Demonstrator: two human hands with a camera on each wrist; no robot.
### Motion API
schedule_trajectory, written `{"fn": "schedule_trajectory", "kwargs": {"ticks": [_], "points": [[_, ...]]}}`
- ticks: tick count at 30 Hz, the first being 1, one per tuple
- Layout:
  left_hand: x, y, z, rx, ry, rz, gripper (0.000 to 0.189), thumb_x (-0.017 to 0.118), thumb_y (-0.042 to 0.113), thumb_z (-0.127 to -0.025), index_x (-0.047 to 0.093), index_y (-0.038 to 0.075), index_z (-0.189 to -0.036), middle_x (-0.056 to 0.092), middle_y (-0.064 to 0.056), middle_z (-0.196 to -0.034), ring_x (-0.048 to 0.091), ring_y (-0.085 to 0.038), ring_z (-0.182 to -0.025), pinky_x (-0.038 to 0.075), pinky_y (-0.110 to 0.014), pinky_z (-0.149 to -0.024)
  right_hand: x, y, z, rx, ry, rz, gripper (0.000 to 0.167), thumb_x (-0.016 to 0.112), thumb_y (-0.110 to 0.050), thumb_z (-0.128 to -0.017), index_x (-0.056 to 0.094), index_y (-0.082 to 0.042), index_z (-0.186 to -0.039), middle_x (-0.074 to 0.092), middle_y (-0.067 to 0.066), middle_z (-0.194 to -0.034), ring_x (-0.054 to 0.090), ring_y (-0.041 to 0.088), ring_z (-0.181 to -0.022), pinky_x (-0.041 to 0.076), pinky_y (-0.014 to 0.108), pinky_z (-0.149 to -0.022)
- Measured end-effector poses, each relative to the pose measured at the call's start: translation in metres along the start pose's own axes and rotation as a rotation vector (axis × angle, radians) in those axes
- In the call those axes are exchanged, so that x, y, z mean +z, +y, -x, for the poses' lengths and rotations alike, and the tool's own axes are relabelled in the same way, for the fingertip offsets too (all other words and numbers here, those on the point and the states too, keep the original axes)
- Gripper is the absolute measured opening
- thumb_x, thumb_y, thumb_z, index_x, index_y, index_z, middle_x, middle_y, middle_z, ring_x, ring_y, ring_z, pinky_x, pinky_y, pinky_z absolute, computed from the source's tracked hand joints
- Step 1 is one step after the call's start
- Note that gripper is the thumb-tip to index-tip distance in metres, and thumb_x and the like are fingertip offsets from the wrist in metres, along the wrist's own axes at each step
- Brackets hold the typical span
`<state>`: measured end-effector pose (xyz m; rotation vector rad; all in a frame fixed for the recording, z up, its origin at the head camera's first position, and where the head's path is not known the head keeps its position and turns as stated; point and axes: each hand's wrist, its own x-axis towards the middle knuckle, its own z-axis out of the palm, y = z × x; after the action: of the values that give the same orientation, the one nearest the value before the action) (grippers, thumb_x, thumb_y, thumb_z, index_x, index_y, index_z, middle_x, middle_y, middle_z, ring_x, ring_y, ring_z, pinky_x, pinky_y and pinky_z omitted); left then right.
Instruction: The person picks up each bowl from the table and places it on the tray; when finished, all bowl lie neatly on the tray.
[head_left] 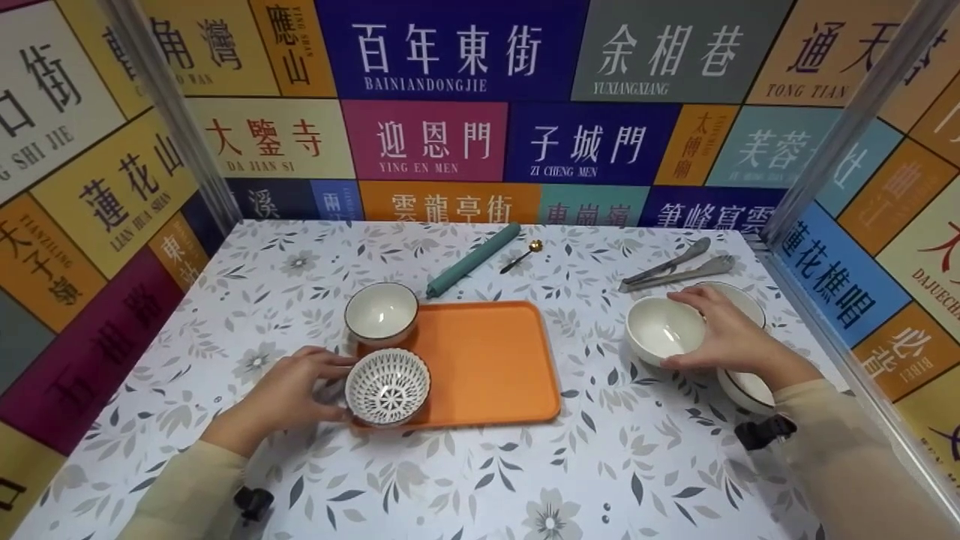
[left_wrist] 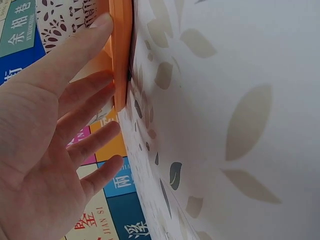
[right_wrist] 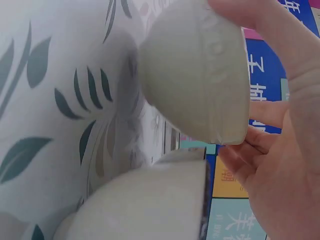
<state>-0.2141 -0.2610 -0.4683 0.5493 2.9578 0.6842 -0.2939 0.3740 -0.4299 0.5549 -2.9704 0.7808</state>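
Note:
My right hand (head_left: 720, 335) grips a plain cream bowl (head_left: 660, 328) by its rim, thumb on the near side and fingers on the far side. Its ribbed outer wall shows in the right wrist view, tilted above the cloth. At the orange tray's (head_left: 491, 364) left end, my left hand (head_left: 296, 394) is spread beside a bowl with a dark dashed pattern (head_left: 388, 388). The left wrist view shows loosely extended fingers (left_wrist: 102, 135) and the thumb at the tray's edge. Behind the patterned bowl stands a white bowl with a dark rim (head_left: 381, 313).
Two more bowls stand by my right hand: one behind (head_left: 744, 301), partly hidden, and one nearer me (head_left: 750, 391), under the wrist. Metal tongs (head_left: 679, 268) lie at the back right. A teal rod (head_left: 474, 260) and a small spoon (head_left: 517, 260) lie behind the tray.

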Motion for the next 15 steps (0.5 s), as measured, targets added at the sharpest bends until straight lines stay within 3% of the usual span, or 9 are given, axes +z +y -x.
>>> {"fn": "schedule_trajectory", "kwargs": {"ticks": [15], "points": [[0.001,-0.001,-0.002,-0.015,-0.004,0.012,0.068,0.094,0.028,-0.069,0.071,0.018,-0.133,0.064,0.002,-0.145,0.051,-0.034,-0.139,0.036,-0.064,-0.117,0.044,-0.052,-0.011,-0.052,0.095,-0.149,0.111,0.102,-0.038,-0.056,0.052,-0.004,-0.149,0.044,0.019,-0.145,0.045,0.042,-0.134,0.04,0.064,-0.11]]}}
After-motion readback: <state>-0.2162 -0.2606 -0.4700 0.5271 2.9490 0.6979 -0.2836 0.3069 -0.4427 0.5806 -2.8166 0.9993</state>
